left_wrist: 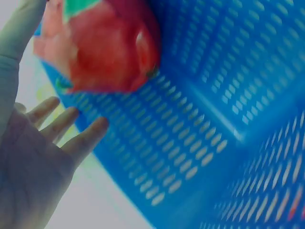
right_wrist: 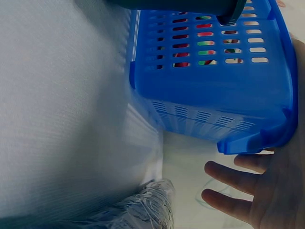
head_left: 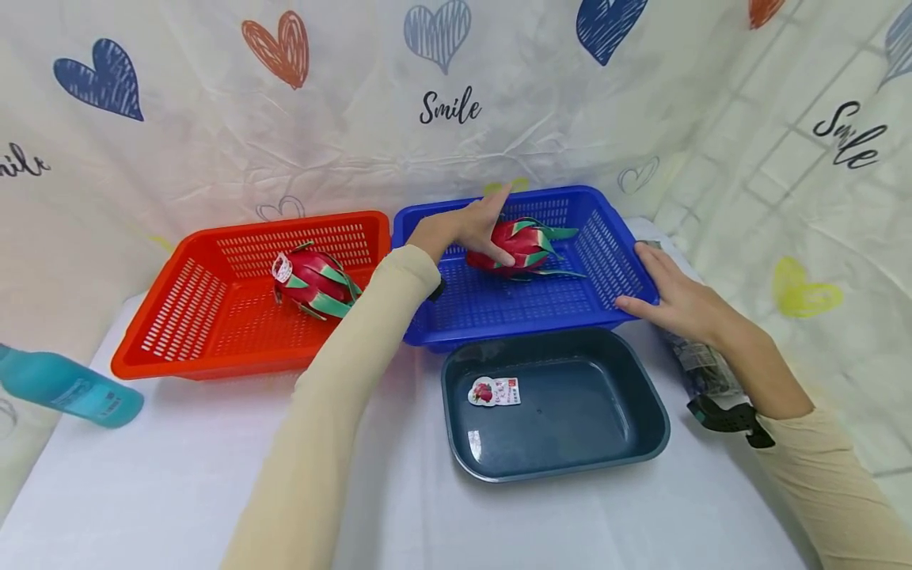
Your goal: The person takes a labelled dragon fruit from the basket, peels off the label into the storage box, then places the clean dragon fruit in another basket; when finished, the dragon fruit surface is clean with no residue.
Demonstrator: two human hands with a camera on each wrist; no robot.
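The left hand [head_left: 472,229] reaches over the blue basket [head_left: 513,305], its fingers spread wide and fairly straight, with its thumb over a pinkish-red dragon fruit [head_left: 526,241]. That fruit lies on its side near the middle of the blue basket, a little to the far side, and its green leaf tips point right. The hand is not wrapped round it (I can't tell if the thumb touches the fruit). The right hand [head_left: 673,293] is at the right edge of the same basket, its fingers stretched out long by the rim, not curled round anything. Just to the left sits a red basket [head_left: 249,317] with a second dragon fruit [head_left: 313,277] in it, on the right side, with a white patch on its left end. On the near side of the blue basket is a dark gray tray [head_left: 563,427] with a small fruit sticker [head_left: 494,391] on its left part. A blue-green bottle [head_left: 78,388] is at the left, and a shiny plastic bundle [head_left: 701,364] lies on the right, partly under the right arm.
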